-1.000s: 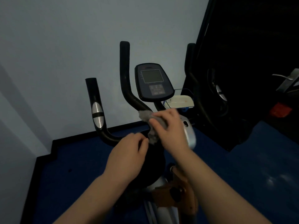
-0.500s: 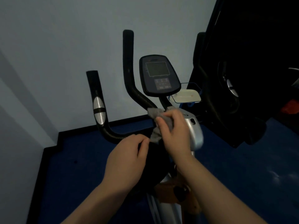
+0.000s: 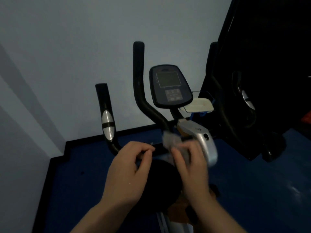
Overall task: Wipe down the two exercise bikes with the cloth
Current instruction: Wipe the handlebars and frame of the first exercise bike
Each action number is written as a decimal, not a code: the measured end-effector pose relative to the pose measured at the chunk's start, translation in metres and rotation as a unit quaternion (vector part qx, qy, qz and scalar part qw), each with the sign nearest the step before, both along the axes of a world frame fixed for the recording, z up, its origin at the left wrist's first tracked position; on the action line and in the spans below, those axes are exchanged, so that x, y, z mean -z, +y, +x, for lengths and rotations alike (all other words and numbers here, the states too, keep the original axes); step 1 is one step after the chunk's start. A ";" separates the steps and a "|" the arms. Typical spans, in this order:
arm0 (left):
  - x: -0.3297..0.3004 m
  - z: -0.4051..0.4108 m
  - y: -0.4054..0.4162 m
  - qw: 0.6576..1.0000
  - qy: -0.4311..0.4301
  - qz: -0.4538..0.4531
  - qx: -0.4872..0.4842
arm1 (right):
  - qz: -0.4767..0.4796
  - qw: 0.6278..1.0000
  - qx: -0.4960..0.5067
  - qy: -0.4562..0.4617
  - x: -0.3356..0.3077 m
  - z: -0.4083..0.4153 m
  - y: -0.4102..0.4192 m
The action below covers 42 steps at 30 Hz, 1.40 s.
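A person's right hand [image 3: 190,167] grips a grey cloth [image 3: 171,140] against the exercise bike [image 3: 198,137], just below its console [image 3: 170,86]. The left hand [image 3: 129,169], fingers loosely curled, holds nothing beside the cloth.

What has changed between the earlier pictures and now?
The right hand, gripping the crumpled grey cloth, slid down off the black handlebar stem. The left hand's fingers lifted slightly. The left hand stays low by the stem, and the dark console is untouched.
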<state>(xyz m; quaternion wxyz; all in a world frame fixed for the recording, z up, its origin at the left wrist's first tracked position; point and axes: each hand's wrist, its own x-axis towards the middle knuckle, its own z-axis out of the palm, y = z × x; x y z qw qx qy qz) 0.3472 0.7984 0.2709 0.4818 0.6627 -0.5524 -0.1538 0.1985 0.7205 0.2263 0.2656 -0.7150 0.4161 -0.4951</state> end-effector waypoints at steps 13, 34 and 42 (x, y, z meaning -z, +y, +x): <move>-0.054 0.132 -0.124 0.975 -0.176 -0.104 -0.090 | -0.044 0.994 -0.011 0.102 -0.024 0.020 -0.046; -0.024 0.122 -0.144 0.969 -0.136 -0.124 -0.164 | -0.034 0.997 -0.007 0.067 -0.019 0.011 -0.026; -0.025 0.121 -0.143 0.971 -0.119 -0.129 -0.161 | 0.010 1.000 -0.008 0.025 0.018 -0.021 0.026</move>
